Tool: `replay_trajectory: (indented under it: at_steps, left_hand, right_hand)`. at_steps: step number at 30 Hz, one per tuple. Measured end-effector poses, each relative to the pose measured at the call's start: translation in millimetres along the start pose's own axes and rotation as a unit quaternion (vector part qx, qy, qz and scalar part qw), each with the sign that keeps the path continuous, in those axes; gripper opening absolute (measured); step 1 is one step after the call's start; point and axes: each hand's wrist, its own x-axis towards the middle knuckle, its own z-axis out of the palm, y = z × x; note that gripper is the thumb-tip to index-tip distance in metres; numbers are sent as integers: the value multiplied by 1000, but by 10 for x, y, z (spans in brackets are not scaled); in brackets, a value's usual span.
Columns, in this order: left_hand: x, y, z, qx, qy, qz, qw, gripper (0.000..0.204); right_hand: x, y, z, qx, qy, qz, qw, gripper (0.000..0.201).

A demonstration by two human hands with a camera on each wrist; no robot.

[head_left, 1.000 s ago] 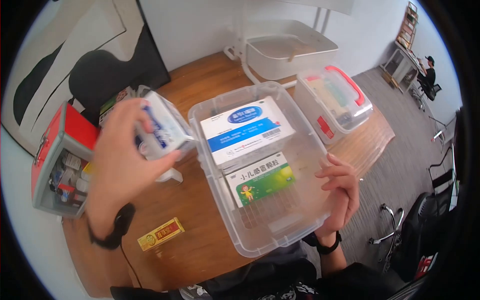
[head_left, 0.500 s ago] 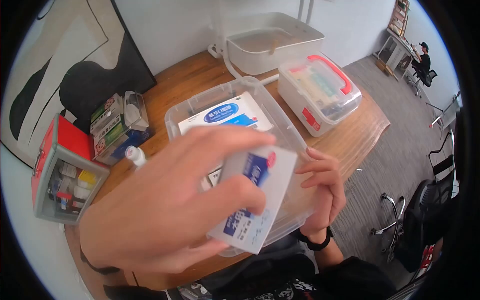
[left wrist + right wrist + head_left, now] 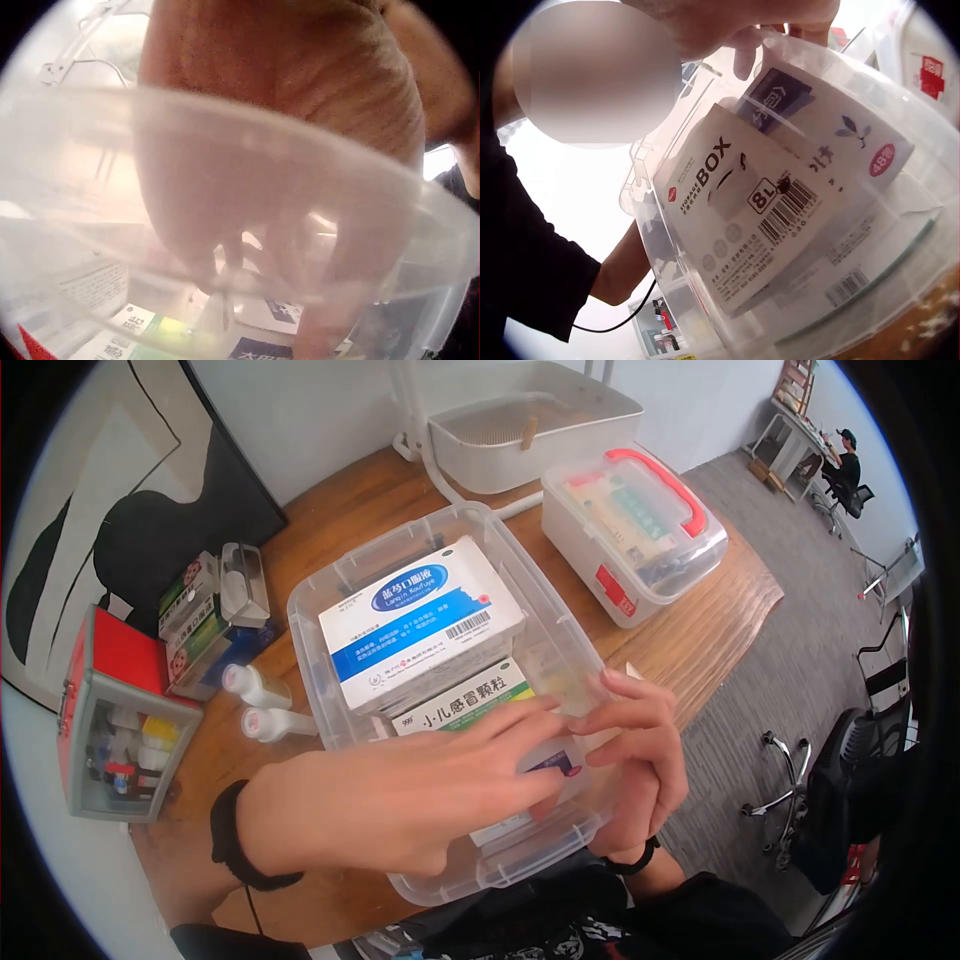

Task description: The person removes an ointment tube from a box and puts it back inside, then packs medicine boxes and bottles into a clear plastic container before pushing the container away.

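Note:
A clear plastic bin (image 3: 318,592) stands on the wooden table. At its far end lies a blue and white box (image 3: 420,620), with a green and white box (image 3: 470,705) in front of that. My left hand (image 3: 530,750) reaches into the near end and holds a white and blue box (image 3: 500,828) there, fingers laid over its top. In the right wrist view this box (image 3: 832,127) leans tilted behind the bin's "BOX 8L" label (image 3: 742,217). My right hand (image 3: 610,720) grips the bin's near right wall. The left wrist view shows my left hand (image 3: 247,247) blurred through the wall.
A white case with a red handle (image 3: 640,525) stands right of the bin, and a white tub (image 3: 520,420) behind it. To the left are small bottles (image 3: 255,685), stacked boxes (image 3: 195,615) and a red-framed cabinet (image 3: 110,720). The table edge (image 3: 740,630) lies on the right.
My left hand carried the white and blue box from left of the bin, across in front of the camera, and down into the bin's near end. My right hand stayed on the wall.

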Motion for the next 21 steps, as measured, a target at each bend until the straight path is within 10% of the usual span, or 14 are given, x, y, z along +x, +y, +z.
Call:
replay_trajectory:
  at_steps: [2,7,21]
  left_hand:
    - [-39,-48,31,28,49,36,998,42]
    - [-160,105,-143,-13,-12,-180,983,53]
    - [-5,-106,-151,-154,-60,-222,961,53]
  right_hand:
    - [7,2,-2,2,-3,1,1000,22]
    - [1,-10,-18,2,-7,5,1000,23]
    - [-54,34,31,13,21,5,1000,22]
